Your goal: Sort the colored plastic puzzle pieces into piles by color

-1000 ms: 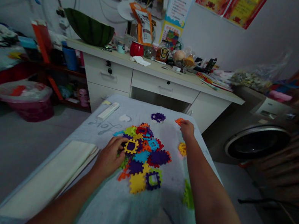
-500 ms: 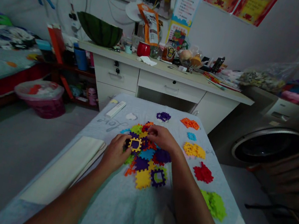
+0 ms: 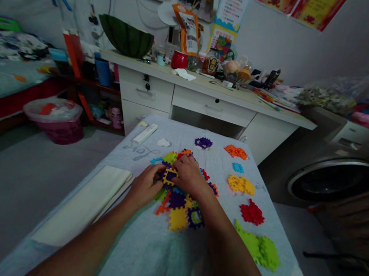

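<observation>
A yellow square frame piece with notched edges [image 3: 171, 171] is pinched in my left hand [image 3: 147, 182], above a mixed heap of interlocking plastic tiles. My right hand [image 3: 189, 173] reaches over the heap beside that frame, its fingers curled down; what its fingertips touch is hidden. Below the hands in the heap lie a purple tile [image 3: 177, 200], a yellow tile [image 3: 177, 219] and a purple frame piece [image 3: 194, 218]. Green, orange and blue tiles show around the hands.
Sorted piles lie along the right: purple [image 3: 203, 142], orange [image 3: 236, 152], blue [image 3: 238, 167], yellow [image 3: 241, 184], red [image 3: 252, 212] and green [image 3: 259, 249]. A folded cream cloth [image 3: 87, 204] and a white strip-shaped object [image 3: 145, 134] are at left. A desk [image 3: 211, 107] stands beyond.
My right hand has moved left and closer to my left hand, beside the yellow frame piece. My left hand still holds that piece. The view has shifted slightly.
</observation>
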Action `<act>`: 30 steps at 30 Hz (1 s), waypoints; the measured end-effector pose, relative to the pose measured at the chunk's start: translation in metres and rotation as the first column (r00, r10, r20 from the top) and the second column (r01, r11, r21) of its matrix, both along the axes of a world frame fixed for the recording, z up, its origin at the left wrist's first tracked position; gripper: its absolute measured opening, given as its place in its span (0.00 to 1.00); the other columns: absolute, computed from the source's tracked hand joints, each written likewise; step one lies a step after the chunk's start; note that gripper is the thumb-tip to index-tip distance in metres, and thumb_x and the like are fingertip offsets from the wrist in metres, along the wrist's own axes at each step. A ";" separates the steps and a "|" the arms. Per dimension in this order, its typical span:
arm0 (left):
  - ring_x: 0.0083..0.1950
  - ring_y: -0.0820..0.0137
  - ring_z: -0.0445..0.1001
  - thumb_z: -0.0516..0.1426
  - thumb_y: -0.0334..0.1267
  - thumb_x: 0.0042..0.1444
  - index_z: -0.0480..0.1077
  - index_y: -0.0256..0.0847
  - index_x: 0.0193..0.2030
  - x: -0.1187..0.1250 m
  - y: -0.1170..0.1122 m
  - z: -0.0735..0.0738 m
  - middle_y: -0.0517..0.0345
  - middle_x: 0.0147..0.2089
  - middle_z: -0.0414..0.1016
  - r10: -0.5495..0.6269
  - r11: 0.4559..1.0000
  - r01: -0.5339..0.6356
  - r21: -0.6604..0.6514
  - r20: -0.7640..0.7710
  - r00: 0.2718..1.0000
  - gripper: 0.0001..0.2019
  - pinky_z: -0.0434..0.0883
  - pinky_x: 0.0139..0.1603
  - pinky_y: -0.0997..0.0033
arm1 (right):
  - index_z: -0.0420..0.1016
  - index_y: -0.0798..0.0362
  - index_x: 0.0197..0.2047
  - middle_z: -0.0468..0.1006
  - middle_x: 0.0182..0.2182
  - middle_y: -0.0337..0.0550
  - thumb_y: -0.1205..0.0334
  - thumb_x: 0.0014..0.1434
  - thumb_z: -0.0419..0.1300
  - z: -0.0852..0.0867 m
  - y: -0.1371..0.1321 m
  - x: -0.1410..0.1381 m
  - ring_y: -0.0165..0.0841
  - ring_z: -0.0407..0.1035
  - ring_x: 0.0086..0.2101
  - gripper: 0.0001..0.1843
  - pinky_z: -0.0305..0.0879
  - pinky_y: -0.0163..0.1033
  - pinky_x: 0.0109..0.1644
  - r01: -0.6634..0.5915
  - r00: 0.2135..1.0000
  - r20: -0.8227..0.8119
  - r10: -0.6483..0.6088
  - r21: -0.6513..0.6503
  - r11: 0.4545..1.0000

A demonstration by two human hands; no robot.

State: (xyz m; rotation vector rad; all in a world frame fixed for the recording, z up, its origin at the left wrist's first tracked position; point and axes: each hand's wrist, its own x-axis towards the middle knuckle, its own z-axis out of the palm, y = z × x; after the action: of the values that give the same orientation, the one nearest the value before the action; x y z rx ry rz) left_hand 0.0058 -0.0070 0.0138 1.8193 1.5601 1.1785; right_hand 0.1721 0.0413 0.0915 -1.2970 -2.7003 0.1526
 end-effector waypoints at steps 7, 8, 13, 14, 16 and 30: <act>0.53 0.60 0.72 0.55 0.29 0.43 0.67 0.41 0.55 0.001 -0.003 0.004 0.50 0.52 0.70 -0.055 0.998 0.056 0.010 -0.079 0.995 0.27 0.73 0.53 0.57 | 0.75 0.56 0.34 0.74 0.30 0.40 0.72 0.55 0.60 0.023 0.010 0.023 0.29 0.63 0.31 0.04 0.54 0.33 0.35 -0.036 0.970 -0.242 0.000 -0.142 0.989; 0.54 0.59 0.71 0.55 0.30 0.44 0.67 0.41 0.55 0.002 -0.003 0.004 0.50 0.53 0.70 -0.060 0.998 0.062 0.011 -0.094 0.994 0.28 0.72 0.54 0.56 | 0.75 0.56 0.33 0.73 0.28 0.38 0.72 0.54 0.60 0.028 0.011 0.031 0.28 0.62 0.30 0.04 0.53 0.33 0.34 -0.030 0.961 -0.276 -0.012 -0.147 0.989; 0.56 0.58 0.70 0.57 0.33 0.46 0.66 0.43 0.56 0.001 -0.003 0.001 0.50 0.55 0.68 -0.078 0.997 0.080 0.013 -0.121 0.990 0.26 0.71 0.56 0.55 | 0.74 0.55 0.40 0.72 0.29 0.36 0.70 0.53 0.60 0.041 0.025 0.090 0.27 0.63 0.29 0.10 0.55 0.32 0.34 0.135 0.892 -0.407 -0.195 -0.172 0.976; 0.57 0.58 0.70 0.57 0.33 0.47 0.67 0.43 0.55 0.000 -0.003 0.000 0.50 0.55 0.68 -0.084 0.996 0.086 0.011 -0.121 0.989 0.25 0.71 0.56 0.55 | 0.74 0.54 0.42 0.73 0.29 0.36 0.69 0.52 0.61 0.041 0.029 0.104 0.28 0.64 0.29 0.12 0.55 0.32 0.33 0.202 0.873 -0.415 -0.257 -0.172 0.964; 0.57 0.58 0.69 0.58 0.34 0.47 0.67 0.43 0.54 0.000 -0.002 -0.001 0.50 0.55 0.67 -0.092 0.996 0.094 0.009 -0.122 0.988 0.24 0.70 0.57 0.55 | 0.73 0.54 0.40 0.73 0.28 0.37 0.70 0.51 0.61 0.038 0.035 0.131 0.28 0.64 0.29 0.11 0.56 0.33 0.33 0.328 0.845 -0.388 -0.367 -0.167 0.930; 0.55 0.59 0.71 0.59 0.36 0.48 0.69 0.43 0.53 -0.001 0.001 -0.003 0.51 0.52 0.69 -0.037 0.998 0.043 0.035 -0.146 0.989 0.22 0.70 0.58 0.54 | 0.77 0.56 0.35 0.77 0.31 0.42 0.75 0.51 0.59 0.028 0.046 0.187 0.28 0.66 0.30 0.09 0.56 0.32 0.34 0.570 0.811 -0.122 -0.572 -0.057 0.820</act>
State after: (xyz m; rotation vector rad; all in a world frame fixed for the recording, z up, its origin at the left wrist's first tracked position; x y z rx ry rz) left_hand 0.0046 -0.0065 0.0105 1.9911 1.5812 1.0863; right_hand 0.3594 0.0873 0.1197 -1.9572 -2.0813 0.1848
